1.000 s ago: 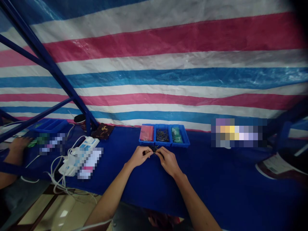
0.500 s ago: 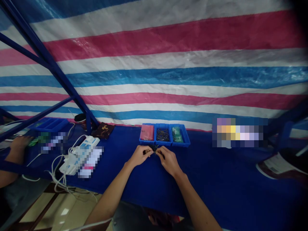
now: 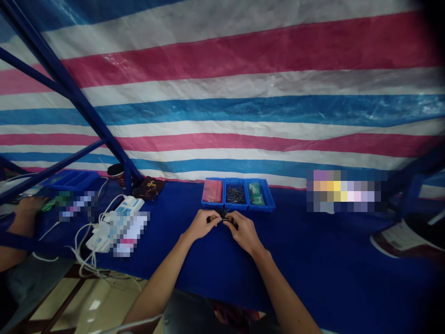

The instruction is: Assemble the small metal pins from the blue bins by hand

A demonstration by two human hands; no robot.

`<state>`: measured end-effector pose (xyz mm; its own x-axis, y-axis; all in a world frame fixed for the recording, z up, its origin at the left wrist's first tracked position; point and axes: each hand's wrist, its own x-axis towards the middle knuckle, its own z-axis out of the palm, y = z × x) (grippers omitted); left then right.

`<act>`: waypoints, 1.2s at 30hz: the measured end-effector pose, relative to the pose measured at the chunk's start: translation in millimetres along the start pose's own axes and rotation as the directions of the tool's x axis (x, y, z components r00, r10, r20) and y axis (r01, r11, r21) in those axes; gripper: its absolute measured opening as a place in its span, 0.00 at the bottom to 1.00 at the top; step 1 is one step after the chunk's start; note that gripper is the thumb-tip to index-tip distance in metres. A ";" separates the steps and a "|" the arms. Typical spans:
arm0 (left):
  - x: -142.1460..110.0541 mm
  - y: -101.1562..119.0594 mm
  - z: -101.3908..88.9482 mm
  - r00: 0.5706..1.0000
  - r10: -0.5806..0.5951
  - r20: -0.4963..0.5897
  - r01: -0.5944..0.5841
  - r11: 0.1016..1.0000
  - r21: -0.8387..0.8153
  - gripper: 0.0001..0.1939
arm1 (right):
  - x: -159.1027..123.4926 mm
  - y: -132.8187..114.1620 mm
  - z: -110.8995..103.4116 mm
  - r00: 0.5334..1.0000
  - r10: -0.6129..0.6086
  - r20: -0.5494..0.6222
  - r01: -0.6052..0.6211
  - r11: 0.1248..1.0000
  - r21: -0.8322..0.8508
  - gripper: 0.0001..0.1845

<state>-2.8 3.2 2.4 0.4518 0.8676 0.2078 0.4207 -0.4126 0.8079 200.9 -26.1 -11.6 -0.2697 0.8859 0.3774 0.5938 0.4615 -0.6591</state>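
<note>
Head view; slim piece (image 3: 224, 219) apparently crosswise

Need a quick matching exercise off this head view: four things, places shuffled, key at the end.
Things
1. Pink stack
2. Green-and-clear packets
3. Left hand and right hand
4. White power strip

Places
A. In the rightmost of the three blue trays in front of the person
B. On the blue table, to the left of both hands
C. In the leftmost of those three trays
D. Close together, fingertips pinched at small dark pieces

Pairs: 1-C, 2-A, 3-D, 4-B
</note>
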 end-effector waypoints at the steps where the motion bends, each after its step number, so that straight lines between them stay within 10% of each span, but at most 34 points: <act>1: 0.1 0.0 0.0 1.000 -0.001 -0.001 0.001 1.000 0.000 0.14 | 0.1 -0.2 0.0 1.000 -0.003 -0.002 0.003 1.000 0.001 0.05; 36: 0.4 -0.9 1.1 1.000 0.013 0.004 -0.013 1.000 -0.022 0.14 | 0.7 3.9 2.6 0.999 0.032 0.023 -0.029 0.992 -0.123 0.18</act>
<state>-2.1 3.6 1.1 0.4602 0.8612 0.2159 0.3976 -0.4173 0.8172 201.0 -23.6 -15.6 -0.2677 0.9011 0.3411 0.6903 0.4264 -0.5846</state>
